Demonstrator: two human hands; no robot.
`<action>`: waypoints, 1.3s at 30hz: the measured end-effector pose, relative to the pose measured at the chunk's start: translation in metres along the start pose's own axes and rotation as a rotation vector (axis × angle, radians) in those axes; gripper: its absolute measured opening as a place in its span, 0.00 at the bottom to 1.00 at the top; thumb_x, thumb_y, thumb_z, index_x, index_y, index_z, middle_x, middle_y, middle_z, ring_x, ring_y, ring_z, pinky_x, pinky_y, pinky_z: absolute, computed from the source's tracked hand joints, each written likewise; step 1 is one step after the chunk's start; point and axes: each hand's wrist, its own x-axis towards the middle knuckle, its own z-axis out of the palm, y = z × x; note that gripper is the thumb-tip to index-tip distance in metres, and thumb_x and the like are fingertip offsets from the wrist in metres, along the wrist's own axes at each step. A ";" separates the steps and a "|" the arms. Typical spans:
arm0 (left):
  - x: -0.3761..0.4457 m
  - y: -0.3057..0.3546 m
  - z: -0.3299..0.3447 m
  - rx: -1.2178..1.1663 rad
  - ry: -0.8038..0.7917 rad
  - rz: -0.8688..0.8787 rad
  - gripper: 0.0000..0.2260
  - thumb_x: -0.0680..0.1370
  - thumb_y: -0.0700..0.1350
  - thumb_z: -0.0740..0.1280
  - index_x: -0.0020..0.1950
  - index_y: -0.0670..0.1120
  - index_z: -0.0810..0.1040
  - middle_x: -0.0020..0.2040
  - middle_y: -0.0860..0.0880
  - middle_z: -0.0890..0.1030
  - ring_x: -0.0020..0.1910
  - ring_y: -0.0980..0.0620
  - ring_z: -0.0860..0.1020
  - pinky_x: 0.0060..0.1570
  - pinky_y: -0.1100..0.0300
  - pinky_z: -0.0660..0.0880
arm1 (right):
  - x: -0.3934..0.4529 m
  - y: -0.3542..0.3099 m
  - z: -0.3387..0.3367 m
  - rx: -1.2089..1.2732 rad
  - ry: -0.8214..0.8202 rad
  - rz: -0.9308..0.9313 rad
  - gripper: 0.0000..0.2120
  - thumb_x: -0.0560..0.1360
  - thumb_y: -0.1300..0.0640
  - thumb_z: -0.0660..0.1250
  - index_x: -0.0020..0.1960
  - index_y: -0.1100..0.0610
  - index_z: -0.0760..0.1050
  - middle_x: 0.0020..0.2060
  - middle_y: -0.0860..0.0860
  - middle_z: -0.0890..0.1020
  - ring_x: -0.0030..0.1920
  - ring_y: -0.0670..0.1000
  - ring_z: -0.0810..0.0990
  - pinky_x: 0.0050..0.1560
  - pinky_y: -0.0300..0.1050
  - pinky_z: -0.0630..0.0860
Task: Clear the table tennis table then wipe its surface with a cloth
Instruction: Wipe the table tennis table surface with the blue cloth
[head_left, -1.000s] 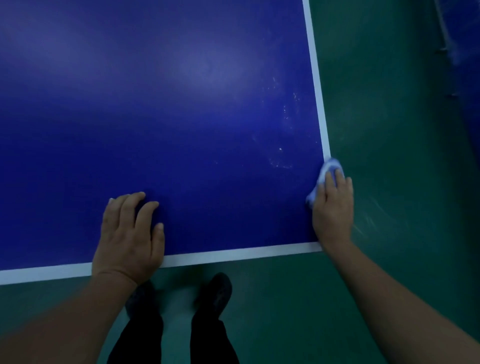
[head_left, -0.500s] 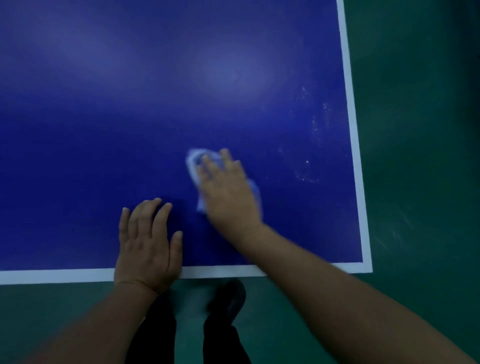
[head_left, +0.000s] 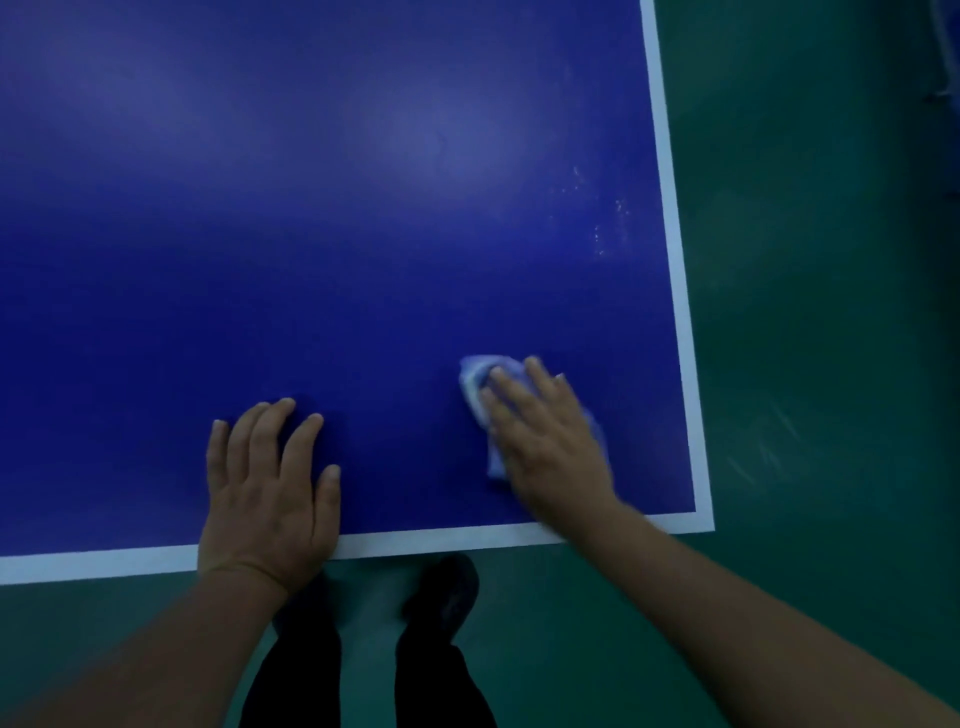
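Blue worktop (head_left: 363, 208); pale cloth (head_left: 475, 376) lies under right hand (head_left: 545, 441) near the right corner, straight fingers pressing it flat. Left hand (head_left: 267, 493) rests flat, fingers spread, at near edge.

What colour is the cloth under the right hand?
Light blue, nearly white at its far edge; the cloth shows in the head view, pressed under the right hand.

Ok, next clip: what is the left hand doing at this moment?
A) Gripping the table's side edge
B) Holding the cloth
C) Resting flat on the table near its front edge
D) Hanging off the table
C: the left hand lies flat with straight fingers on the blue table by the near white line, while the right hand presses the cloth.
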 end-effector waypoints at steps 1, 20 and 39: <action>0.000 -0.001 0.000 0.002 -0.002 -0.003 0.26 0.78 0.53 0.53 0.67 0.37 0.73 0.70 0.37 0.67 0.72 0.36 0.63 0.76 0.37 0.49 | 0.009 0.029 -0.004 -0.036 0.029 0.023 0.27 0.75 0.56 0.59 0.74 0.61 0.69 0.73 0.57 0.70 0.73 0.68 0.65 0.71 0.66 0.62; -0.001 0.001 -0.002 -0.001 0.005 0.002 0.27 0.78 0.53 0.53 0.67 0.36 0.73 0.70 0.35 0.67 0.72 0.36 0.62 0.76 0.38 0.47 | 0.041 0.115 -0.031 -0.056 0.087 0.487 0.23 0.82 0.58 0.53 0.71 0.71 0.68 0.74 0.65 0.66 0.75 0.65 0.63 0.78 0.61 0.50; -0.002 0.001 0.001 -0.015 0.033 0.011 0.27 0.78 0.54 0.52 0.67 0.36 0.73 0.69 0.37 0.67 0.72 0.36 0.62 0.76 0.37 0.48 | -0.025 0.057 -0.012 -0.061 0.068 0.581 0.24 0.82 0.54 0.56 0.76 0.60 0.64 0.78 0.55 0.60 0.79 0.62 0.53 0.78 0.59 0.48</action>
